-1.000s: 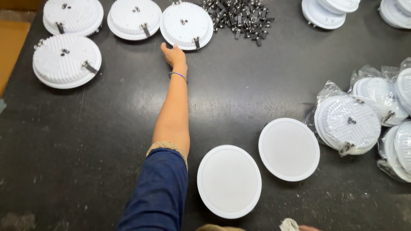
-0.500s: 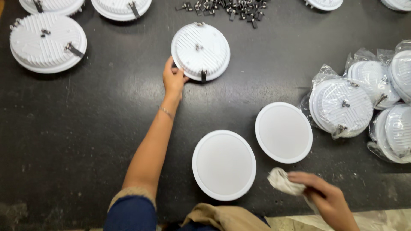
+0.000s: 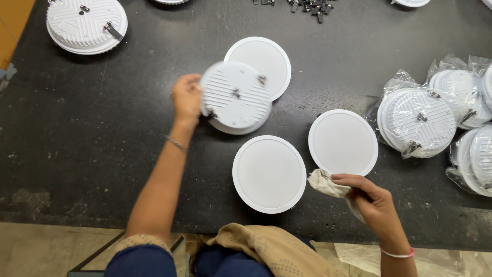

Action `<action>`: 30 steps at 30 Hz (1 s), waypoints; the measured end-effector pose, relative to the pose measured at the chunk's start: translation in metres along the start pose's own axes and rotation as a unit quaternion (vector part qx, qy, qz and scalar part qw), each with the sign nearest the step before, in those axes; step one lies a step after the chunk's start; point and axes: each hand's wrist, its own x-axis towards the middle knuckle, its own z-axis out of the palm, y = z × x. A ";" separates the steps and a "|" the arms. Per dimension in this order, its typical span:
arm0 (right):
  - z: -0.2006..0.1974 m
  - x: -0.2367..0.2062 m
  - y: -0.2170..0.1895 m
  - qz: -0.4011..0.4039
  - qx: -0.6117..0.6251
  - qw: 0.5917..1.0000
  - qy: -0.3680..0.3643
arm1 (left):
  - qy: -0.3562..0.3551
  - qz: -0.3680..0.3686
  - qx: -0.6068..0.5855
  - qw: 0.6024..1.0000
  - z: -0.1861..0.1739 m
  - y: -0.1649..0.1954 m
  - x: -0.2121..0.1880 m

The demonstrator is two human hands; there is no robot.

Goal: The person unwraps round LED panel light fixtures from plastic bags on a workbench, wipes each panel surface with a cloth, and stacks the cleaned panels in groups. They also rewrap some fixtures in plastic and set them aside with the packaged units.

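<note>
Head view, left hand [image 3: 187, 97] gripping ribbed round lamp [image 3: 236, 96], crumpled cloth [image 3: 328, 185]

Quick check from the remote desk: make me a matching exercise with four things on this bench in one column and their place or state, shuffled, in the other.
Things:
1. ribbed round lamp
2. cloth
3. bagged lamps
4. loose metal clips

Place or state:
A. at the table's far edge
B. tilted, gripped at its edge by the left hand
C. bunched in the right hand
D. wrapped in clear plastic at the right side

Pairs: 1-B, 2-C, 3-D, 4-A
</note>
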 end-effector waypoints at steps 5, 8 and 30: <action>0.019 0.014 -0.008 -0.024 0.012 0.999 -0.027 | 0.099 0.170 0.188 0.962 -0.088 0.076 0.012; 0.039 0.030 -0.016 0.007 -0.010 0.999 -0.030 | 0.097 0.356 0.332 0.868 -0.106 0.101 -0.011; 0.285 0.246 -0.083 -0.286 -0.137 0.948 -0.007 | -0.001 -0.163 -0.096 0.982 -0.139 0.000 -0.093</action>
